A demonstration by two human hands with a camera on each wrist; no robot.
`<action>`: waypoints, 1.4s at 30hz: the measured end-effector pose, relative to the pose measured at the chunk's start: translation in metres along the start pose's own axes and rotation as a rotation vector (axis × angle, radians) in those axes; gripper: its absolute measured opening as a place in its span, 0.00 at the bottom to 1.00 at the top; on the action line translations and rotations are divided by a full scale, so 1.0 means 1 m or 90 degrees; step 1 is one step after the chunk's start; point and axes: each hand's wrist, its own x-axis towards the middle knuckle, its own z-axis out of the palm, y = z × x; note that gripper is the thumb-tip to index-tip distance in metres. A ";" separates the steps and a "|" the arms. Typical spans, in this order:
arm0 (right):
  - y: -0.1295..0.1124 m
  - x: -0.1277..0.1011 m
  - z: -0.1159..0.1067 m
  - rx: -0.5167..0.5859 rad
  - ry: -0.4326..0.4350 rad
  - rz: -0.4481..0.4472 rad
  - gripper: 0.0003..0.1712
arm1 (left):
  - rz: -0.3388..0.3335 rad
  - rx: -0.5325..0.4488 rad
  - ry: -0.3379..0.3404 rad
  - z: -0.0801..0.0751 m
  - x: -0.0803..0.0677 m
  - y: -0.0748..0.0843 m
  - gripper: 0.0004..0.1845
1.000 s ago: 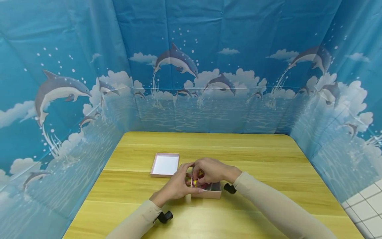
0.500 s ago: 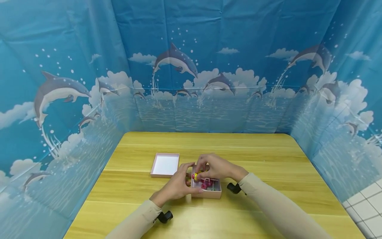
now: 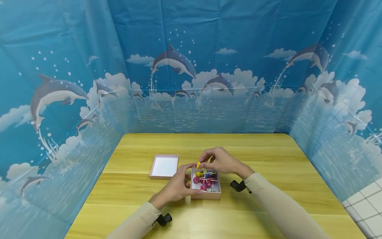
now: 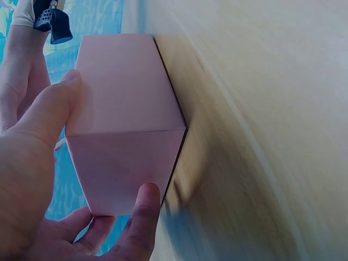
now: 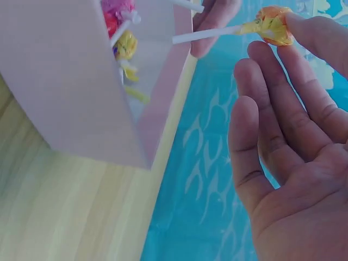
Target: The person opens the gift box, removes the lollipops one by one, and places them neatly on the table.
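Note:
A pink open-topped box (image 3: 205,196) stands on the table, with several lollipops (image 3: 208,183) in pink, red, yellow and blue wrappers inside it. My left hand (image 3: 176,186) grips the box at its left side. In the left wrist view its thumb lies along one wall of the box and its fingers reach round another. Above the far edge of the box, my right hand (image 3: 223,161) pinches a lollipop (image 5: 275,26) by its yellow and orange wrapped head, between thumb and fingertips. The white stick of this lollipop points back over the box in the right wrist view.
To the left of the box lies a shallow pink lid (image 3: 164,166), its white inside facing up. The yellow wooden table (image 3: 262,209) is enclosed by a blue curtain (image 3: 191,116) printed with dolphins.
My right hand has risen out of the box toward its far edge, lifting the yellow-wrapped lollipop. The lollipops beneath have come into sight. My left hand keeps its hold on the box.

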 end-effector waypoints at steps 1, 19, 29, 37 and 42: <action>0.001 0.000 -0.001 -0.002 0.003 0.002 0.07 | -0.002 -0.002 0.000 0.000 0.000 0.000 0.60; 0.022 -0.016 -0.033 -0.017 0.105 0.058 0.07 | 0.004 0.035 0.013 0.002 0.001 -0.002 0.61; 0.049 -0.023 -0.039 -0.044 0.124 0.093 0.07 | 0.001 0.024 0.015 0.002 0.001 -0.002 0.61; 0.075 -0.026 -0.036 -0.071 0.135 0.148 0.06 | -0.004 0.004 0.010 0.003 0.000 -0.001 0.61; 0.089 -0.026 -0.033 -0.092 0.133 0.172 0.05 | -0.005 -0.004 0.010 0.003 -0.001 0.001 0.61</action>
